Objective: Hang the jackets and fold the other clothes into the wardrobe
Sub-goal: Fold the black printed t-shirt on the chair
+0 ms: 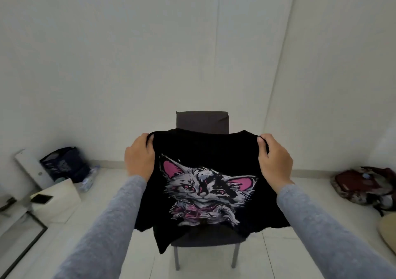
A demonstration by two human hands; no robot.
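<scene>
Sleeves [102,225] outstretched, hands [140,157] [275,158] gripping shirt [205,150] shoulders

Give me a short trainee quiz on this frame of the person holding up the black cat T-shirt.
1. True or false: the black cat-print T-shirt lies flat on the floor.
2. What stands right behind the T-shirt? A) a dark grey chair B) a ladder C) a bicycle
3. Fill in: the left hand and the right hand each grip the T-shirt at its ____ corners.
Key: 1 false, it is held up in the air; 2 A; 3 top.
</scene>
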